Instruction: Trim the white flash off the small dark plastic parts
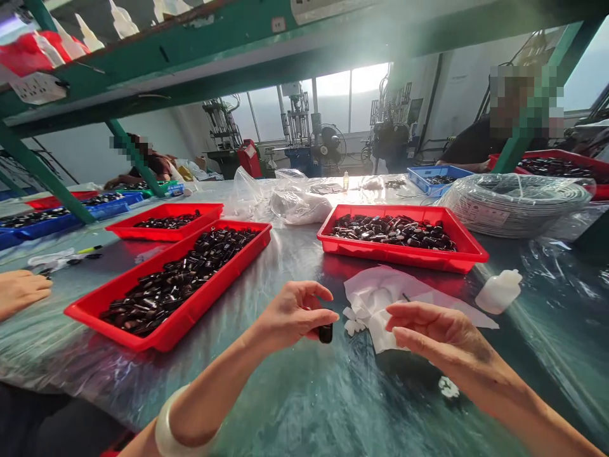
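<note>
My left hand (297, 314) is in the middle, its fingers curled around a small black piece (326, 333), whose lower end shows below the thumb. To the right, my right hand (435, 330) has thumb and fingers apart with nothing visible between them. It is over the edge of a crumpled white sheet (380, 301). Small white scraps (354, 320) lie between the two hands. Behind the sheet is a red tray (402, 257) full of black pieces, and a longer red tray (164, 339) of similar pieces stands to the left.
Another red tray (143, 235) sits at the back left. A white bottle (498, 292) lies tipped at the right, before a plastic-wrapped coil (516, 206). Another person's hand (21, 293) shows at the left edge. A green shelf beam (214, 44) crosses above the table.
</note>
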A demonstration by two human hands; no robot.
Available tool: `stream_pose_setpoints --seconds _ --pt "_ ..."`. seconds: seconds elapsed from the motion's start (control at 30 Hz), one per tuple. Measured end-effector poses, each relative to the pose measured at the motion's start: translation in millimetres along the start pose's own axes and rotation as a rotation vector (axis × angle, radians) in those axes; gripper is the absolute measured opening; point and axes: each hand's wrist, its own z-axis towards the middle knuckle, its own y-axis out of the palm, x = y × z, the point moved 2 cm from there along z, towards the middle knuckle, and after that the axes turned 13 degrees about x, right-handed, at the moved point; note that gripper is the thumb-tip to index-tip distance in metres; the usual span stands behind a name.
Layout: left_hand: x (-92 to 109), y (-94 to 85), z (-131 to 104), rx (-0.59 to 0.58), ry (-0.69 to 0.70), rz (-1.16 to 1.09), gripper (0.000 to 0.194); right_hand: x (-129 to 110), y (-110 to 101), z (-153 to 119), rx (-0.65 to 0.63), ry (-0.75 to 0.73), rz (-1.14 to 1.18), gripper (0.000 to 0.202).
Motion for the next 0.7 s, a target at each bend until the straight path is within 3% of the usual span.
stream_pose_setpoints --seconds 0.1,0.27,0.53,0.7 --pt "21 26.5 5 -0.062 0.037 -0.201 0.029 6 8 -4 -0.111 0.012 -0.032 0.023" --pt "32 53.1 9 -0.116 0.121 -0.203 0.025 10 19 -10 -0.235 0.01 -0.019 0.017" --pt "22 53.5 9 -0.163 0.127 -0.238 0.023 7 24 -13 -0.262 0.098 0.046 0.021" --pt "19 52.3 7 -0.186 0.109 -0.248 0.031 8 24 -11 -0.266 0.124 0.082 0.022"
